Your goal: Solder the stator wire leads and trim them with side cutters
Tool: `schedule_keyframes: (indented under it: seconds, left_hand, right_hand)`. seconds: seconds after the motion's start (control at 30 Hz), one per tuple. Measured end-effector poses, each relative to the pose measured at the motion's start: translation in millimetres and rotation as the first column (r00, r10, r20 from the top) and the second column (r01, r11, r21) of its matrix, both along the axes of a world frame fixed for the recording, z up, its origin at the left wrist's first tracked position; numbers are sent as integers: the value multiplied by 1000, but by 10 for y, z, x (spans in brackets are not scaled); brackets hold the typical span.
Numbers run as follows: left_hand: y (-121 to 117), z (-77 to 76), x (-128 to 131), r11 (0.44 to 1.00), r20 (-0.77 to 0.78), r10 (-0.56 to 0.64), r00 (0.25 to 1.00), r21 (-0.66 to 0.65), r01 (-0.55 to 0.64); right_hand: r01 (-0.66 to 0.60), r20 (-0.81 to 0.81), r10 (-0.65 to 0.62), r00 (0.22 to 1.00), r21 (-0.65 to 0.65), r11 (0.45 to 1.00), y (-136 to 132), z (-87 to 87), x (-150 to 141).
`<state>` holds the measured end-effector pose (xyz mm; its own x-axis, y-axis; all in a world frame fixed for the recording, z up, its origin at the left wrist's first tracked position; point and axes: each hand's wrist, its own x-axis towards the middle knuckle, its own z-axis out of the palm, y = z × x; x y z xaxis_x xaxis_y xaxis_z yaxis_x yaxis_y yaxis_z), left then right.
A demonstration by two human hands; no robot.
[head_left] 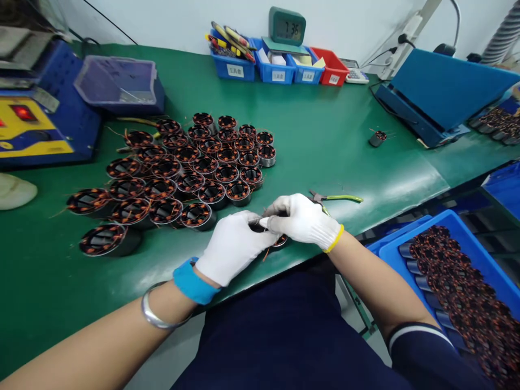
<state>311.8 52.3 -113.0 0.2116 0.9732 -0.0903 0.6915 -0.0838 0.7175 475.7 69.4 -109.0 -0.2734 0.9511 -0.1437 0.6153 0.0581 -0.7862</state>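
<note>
My left hand (233, 244), in a white glove with a blue wristband, is closed round a motor stator (279, 244) at the table's front edge. Most of that stator is hidden under my fingers; part of its rim and a loose copper wire end show below them. From the right, my right hand (303, 219), in a white glove with a yellow cuff, pinches at the top of the same stator; what its fingertips grip is hidden. Beyond my left hand stand several wound stators (197, 214) in a cluster. Green-handled cutting pliers (343, 198) lie just past my right hand.
A blue bin (447, 216) full of stators sits low at the right. One stator (377, 139) stands apart near a blue machine (450, 92). A yellow-and-blue device (36, 127) and a purple bin (117, 100) are at left; small tool boxes (233, 69) line the back.
</note>
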Motion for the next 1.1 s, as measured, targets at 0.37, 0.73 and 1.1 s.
schedule_keyframes:
  seconds: [0.37, 0.73, 1.1]
  left_hand:
    - [-8, -8, 25, 1000, -45, -13, 999, 26, 14]
    - [-17, -14, 44, 998, -68, -47, 997, 28, 49]
    - [58, -129, 81, 946, 699, 44, 713, -259, 195]
  right_hand:
    - [195, -279, -210, 937, -79, 978, -19, -39, 343]
    - [399, -709, -391, 588, -166, 902, 221, -95, 167]
    - [-153, 743, -14, 669, 156, 976, -239, 108, 1496]
